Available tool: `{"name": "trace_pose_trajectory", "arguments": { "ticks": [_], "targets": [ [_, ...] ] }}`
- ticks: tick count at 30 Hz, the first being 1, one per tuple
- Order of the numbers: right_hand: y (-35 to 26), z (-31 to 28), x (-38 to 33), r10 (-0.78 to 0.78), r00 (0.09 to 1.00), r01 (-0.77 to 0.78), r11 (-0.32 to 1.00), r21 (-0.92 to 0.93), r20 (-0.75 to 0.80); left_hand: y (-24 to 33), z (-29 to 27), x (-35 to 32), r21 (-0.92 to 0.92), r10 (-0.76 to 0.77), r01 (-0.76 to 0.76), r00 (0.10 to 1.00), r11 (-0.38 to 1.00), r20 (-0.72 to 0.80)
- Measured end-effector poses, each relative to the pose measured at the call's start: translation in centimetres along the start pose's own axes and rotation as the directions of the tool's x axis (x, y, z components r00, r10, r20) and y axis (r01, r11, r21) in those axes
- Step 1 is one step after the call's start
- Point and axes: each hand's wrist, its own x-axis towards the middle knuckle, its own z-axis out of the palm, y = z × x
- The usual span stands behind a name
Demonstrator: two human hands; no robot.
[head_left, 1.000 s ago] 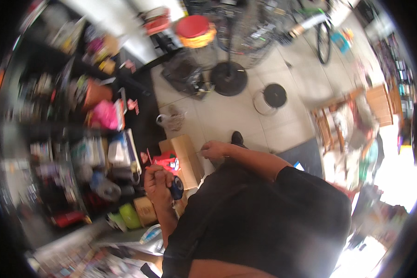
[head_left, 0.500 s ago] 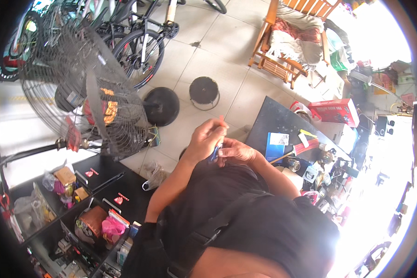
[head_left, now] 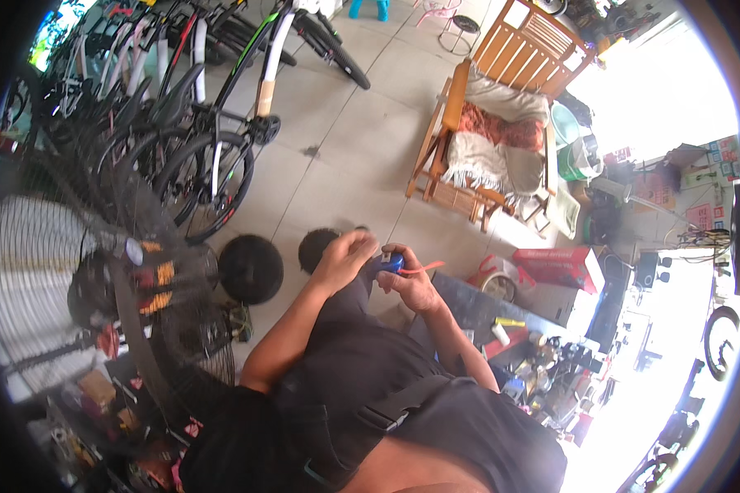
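Observation:
In front of my body, my right hand grips a small rounded blue object between thumb and fingers; its exact kind cannot be made out. A thin orange-red strip sticks out from it to the right. Just left of the blue object is my left hand, raised with bent fingers. Motion smears those fingertips, so whether they hold anything does not show.
A large fan stands close on my left, with bicycles behind it. Ahead to the right is a wooden armchair with cloths. A cluttered dark table bearing a red box lies to my right.
My hands have drawn slightly apart, and the blue object is now plainly in the right one. The orange-red strip points right instead of up. The whole view has shifted, showing more of the bicycles.

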Motion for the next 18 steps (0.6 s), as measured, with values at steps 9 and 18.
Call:
{"name": "trace_pose_trajectory", "arguments": {
  "ticks": [9,18],
  "targets": [
    [-14.5,-6.0,14.9,-0.056,0.998,0.059,0.986,-0.157,0.021,6.8,-3.4,15.7,-0.349,-0.426,0.504,0.86,0.79,0.28],
    [-24.1,-19.2,39.1,-0.019,0.974,0.032,0.998,0.056,-0.224,16.0,-5.9,46.5,-0.238,-0.333,0.397,0.904,0.886,0.267]
  ]
}}
